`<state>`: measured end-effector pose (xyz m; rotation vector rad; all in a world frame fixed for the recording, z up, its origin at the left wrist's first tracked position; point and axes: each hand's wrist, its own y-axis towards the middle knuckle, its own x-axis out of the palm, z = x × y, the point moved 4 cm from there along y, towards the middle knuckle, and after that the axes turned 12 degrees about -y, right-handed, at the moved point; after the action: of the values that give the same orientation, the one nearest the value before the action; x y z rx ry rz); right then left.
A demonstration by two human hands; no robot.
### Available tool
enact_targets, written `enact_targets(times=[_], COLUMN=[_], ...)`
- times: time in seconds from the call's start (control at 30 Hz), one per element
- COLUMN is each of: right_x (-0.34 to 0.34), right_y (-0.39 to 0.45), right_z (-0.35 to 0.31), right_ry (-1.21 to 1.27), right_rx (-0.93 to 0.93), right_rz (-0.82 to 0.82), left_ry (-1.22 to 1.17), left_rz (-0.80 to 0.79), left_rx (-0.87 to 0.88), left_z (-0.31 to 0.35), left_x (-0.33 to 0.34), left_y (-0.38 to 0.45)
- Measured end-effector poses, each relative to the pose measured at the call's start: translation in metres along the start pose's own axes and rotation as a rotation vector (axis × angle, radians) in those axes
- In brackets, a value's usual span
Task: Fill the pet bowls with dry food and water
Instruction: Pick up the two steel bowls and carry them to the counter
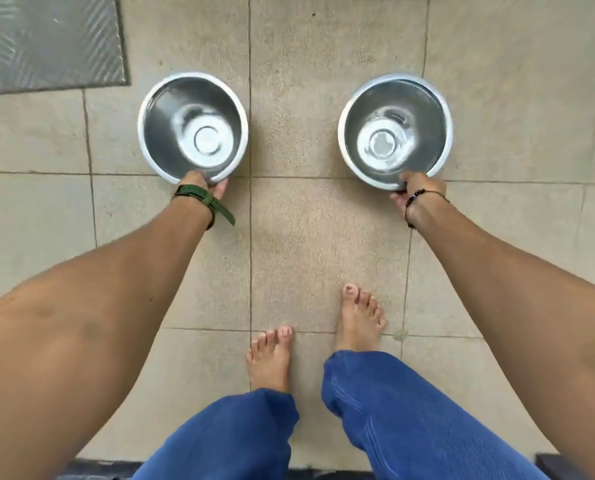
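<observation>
Two round steel pet bowls are out in front of me over a tiled floor, both with nothing inside. My left hand (204, 187) grips the near rim of the left bowl (171, 133); a green watch strap is on that wrist. My right hand (415, 190), with a dark bead bracelet at the wrist, grips the near rim of the right bowl (424, 112). Whether the bowls rest on the floor or hang just above it, I cannot tell. No food or water is in view.
Beige floor tiles (323, 237) spread all around. A grey ribbed mat (47, 39) lies at the top left. My bare feet (358, 320) and blue trouser legs (393, 410) are below the bowls. A dark edge runs along the bottom of the view.
</observation>
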<state>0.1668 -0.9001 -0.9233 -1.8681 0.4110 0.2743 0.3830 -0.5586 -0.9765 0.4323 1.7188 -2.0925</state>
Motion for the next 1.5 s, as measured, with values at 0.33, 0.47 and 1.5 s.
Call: enact_targets(times=[0.33, 0.47, 1.5], right_x=[-0.063, -0.119, -0.581], right_y=[-0.113, -0.194, -0.713], right_z=[-0.031, -0.061, 0.142], right_ry=[0.209, 0.291, 1.225], right_rx=[-0.044, -0.097, -0.389], right_rz=[-0.030, -0.033, 0.604], left_ry=[0.350, -0.571, -0.117], left_rz=[0.008, -0.127, -1.157], left_rx=[0.365, 0.193, 0.678], left_z=[0.055, 0.296, 0.321], left_x=[-0.031, -0.160, -0.136], left_y=[-0.018, -0.153, -0.833])
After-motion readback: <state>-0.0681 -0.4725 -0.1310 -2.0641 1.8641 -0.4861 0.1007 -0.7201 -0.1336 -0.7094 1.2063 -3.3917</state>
